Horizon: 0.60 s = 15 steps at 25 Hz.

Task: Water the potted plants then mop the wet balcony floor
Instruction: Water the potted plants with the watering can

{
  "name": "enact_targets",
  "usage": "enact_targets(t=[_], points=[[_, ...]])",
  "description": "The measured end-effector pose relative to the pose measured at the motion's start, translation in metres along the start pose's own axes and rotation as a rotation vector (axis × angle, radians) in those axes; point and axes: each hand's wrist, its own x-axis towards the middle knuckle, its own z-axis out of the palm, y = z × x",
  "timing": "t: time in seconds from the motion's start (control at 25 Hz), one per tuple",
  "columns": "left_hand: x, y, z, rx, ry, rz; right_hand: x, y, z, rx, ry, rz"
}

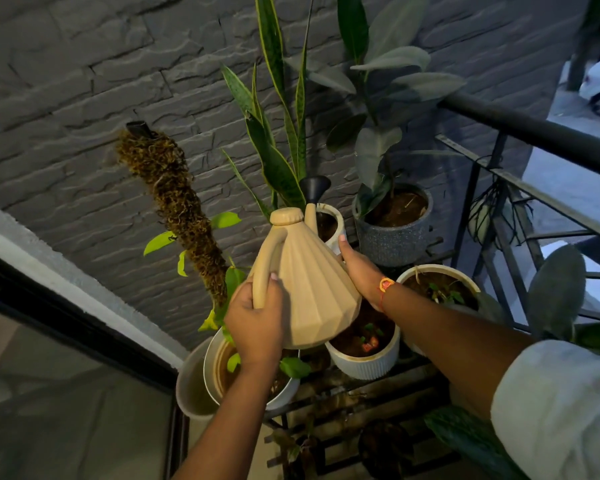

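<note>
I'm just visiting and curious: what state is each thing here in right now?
Watering can: lifted, tipped forward, lid on, no water visible.
Left hand: fingers curled round the can's handle.
Right hand: pressed against the can's side.
Grey pot: upright, planted.
Ribbed white pot: upright, partly under the can.

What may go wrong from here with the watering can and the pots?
The watering can is tilted, its spout near the rim of the small white pot; water may miss and spill. The right hand only presses flat on its side and might slip, leaving the left hand alone.
</note>
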Motion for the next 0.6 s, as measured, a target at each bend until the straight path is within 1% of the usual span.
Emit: enact_targets(t=[0.2,0.36,0.48,0.6], points=[[-0.019,-0.01,-0.035,-0.06,-0.035,-0.018,-0.037,0.007,0.02,-0.021,0.081,-0.046],[-0.038,-0.029,-0.084,-0.12,-0.089,-0.084,-0.078,0.023,0.056,-0.04,0.149,-0.029],[-0.05,-0.056,-0.132,-0.062,-0.123,-0.074,-0.112,0.045,0.097,-0.098,0.162,0.018],[-0.061,-0.078,-0.184,-0.101,-0.151,-0.012,-0.141,0.066,0.141,-0.086,0.195,0.053]])
